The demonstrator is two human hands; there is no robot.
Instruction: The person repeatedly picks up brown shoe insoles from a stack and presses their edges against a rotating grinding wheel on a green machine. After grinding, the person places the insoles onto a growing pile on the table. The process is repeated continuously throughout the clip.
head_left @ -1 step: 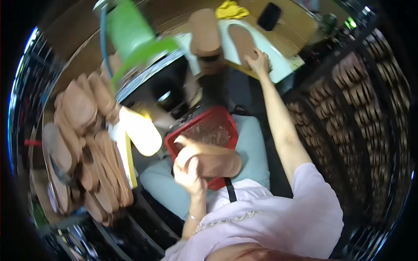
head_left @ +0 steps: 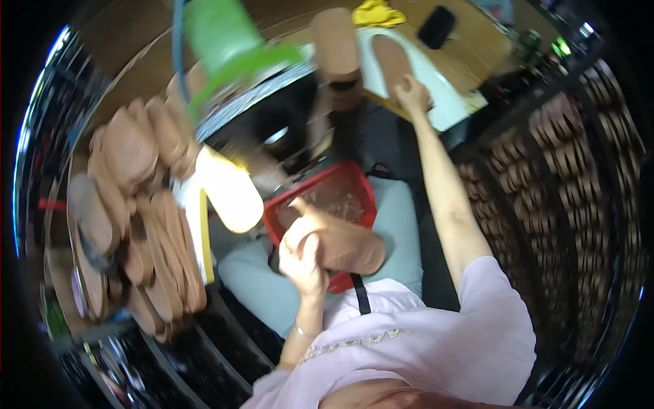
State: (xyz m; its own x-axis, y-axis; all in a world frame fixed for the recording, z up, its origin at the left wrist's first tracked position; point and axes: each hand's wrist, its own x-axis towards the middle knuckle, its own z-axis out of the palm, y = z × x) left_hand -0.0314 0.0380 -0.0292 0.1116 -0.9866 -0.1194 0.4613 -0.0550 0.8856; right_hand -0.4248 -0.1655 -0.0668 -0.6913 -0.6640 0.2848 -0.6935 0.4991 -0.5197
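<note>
In my left hand [head_left: 303,262] I grip a tan shoe sole [head_left: 351,245] by one end, thumb across it, above a red basket [head_left: 371,198] between my legs. My right hand [head_left: 413,95] is stretched out to the far right, its fingers closed at the near end of another tan sole [head_left: 392,58], which lies on a white board [head_left: 441,102]. Just left of that board stands a further tan sole [head_left: 335,48]. A brightly lit sole [head_left: 231,198] lies left of the basket.
Several tan soles are piled at the left [head_left: 160,252]. A green machine part [head_left: 225,34] with a blue hose [head_left: 180,54] stands at the far left. On the far side are a yellow cloth [head_left: 378,12] and a black object [head_left: 436,27]. Racks of soles [head_left: 565,160] line the right.
The sole in my left hand has tilted, its free end lower and slightly right. My right hand stays at the sole on the board. The whole view has shifted a little.
</note>
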